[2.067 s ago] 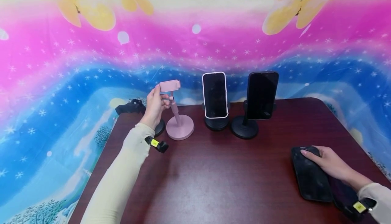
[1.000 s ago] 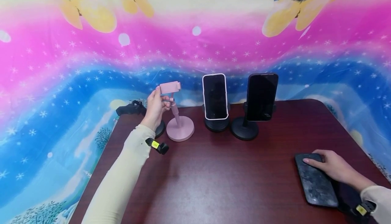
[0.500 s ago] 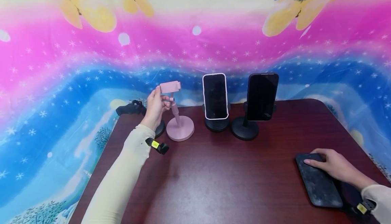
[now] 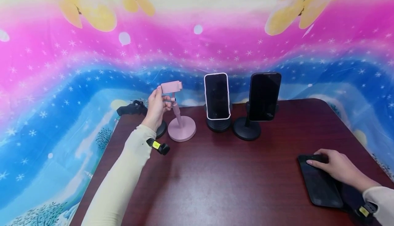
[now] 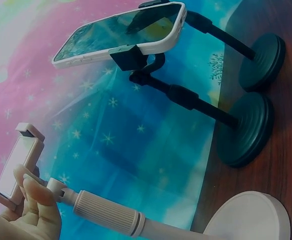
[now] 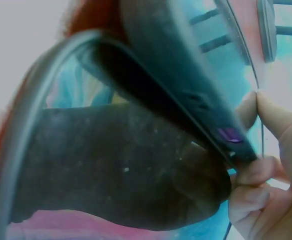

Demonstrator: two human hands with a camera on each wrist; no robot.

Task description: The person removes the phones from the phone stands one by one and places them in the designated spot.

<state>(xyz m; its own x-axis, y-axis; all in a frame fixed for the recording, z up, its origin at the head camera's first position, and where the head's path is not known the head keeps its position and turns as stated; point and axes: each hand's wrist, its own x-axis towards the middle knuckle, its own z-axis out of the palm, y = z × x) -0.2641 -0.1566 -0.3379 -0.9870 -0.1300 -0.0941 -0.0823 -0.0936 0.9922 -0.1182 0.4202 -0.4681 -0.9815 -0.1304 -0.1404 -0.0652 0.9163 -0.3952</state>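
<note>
At the back left of the table, my left hand holds the clamp of a pink phone stand. That clamp holds no phone; thumb and fingers grip around it in the left wrist view. Over at the right front, my right hand pinches a dark phone by its upper end, thumb on top. The phone is tilted up off a second dark phone, whose glossy surface shows reflections in the right wrist view. In the head view that lower phone is mostly covered.
A white-cased phone and a black phone stand upright in black stands at the back middle. Left of the pink stand is another black stand, partly hidden by my left hand. A patterned cloth hangs behind the table.
My right hand has shifted the dark phone slightly right and nearer, and its tilt has varied. The left hand stays on the pink clamp.
</note>
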